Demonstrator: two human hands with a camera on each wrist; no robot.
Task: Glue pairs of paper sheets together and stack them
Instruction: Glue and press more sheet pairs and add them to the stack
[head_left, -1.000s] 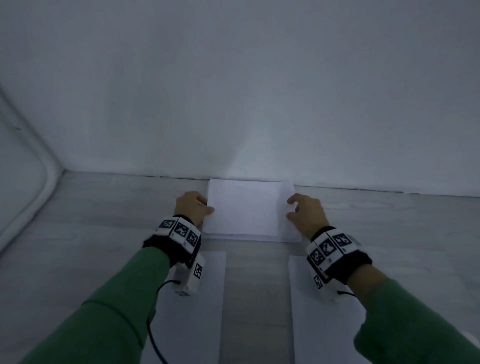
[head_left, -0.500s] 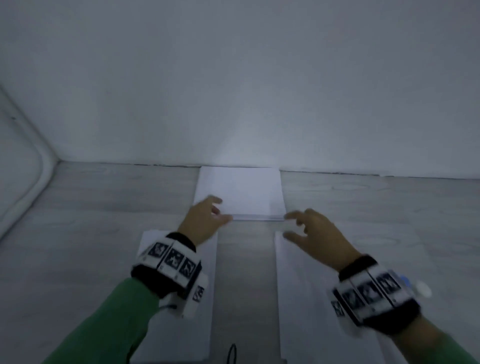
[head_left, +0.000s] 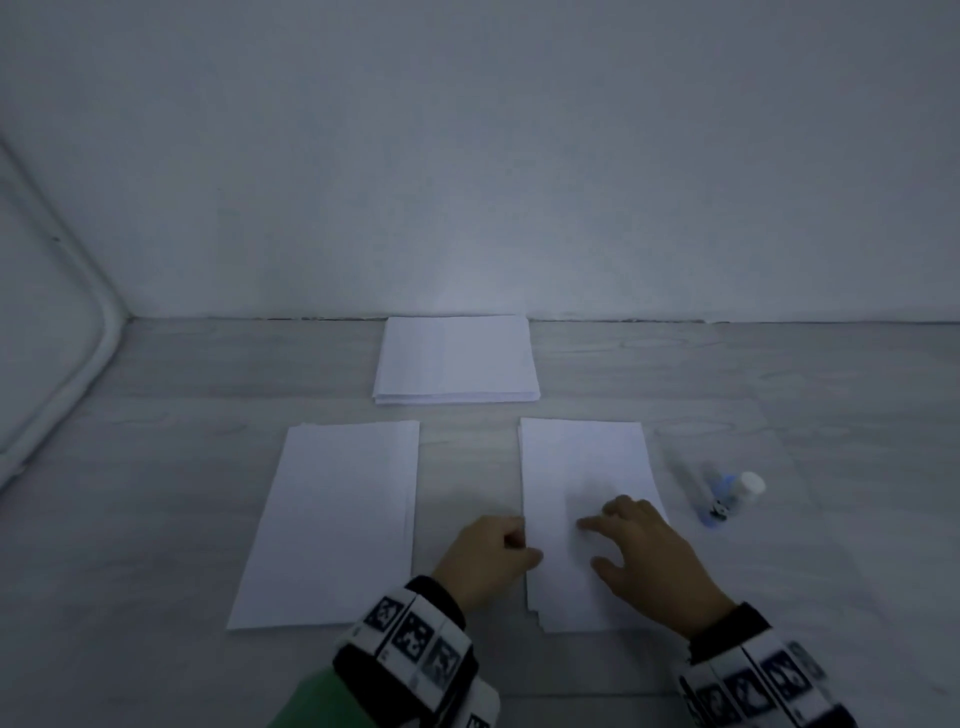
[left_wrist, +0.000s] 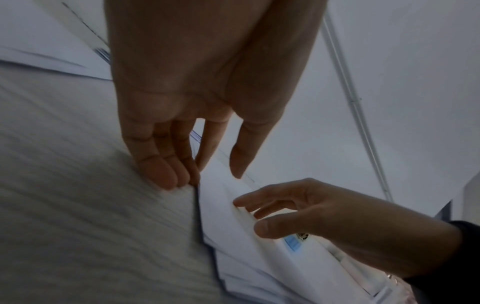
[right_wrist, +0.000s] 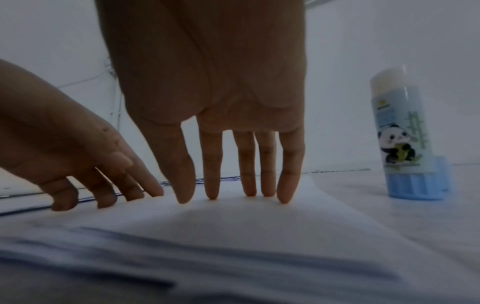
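- Three lots of white paper are seen on the grey counter (head_left: 156, 519): a far stack (head_left: 457, 358) against the wall (head_left: 467, 156), a left pile (head_left: 332, 525) and a right pile (head_left: 587, 488) nearer the person.
- The right hand (head_left: 644, 556) is laid on the right pile with its fingers (right_wrist: 288, 185) straight and spread, their tips touching the top sheet; nothing is gripped.
- The left hand (head_left: 485, 561) is set at the left edge of the right pile, fingers bent down to the edge; whether a sheet is pinched cannot be told.
- A blue glue stick (head_left: 730, 496) is seen just right of the right pile, upright in the right wrist view.
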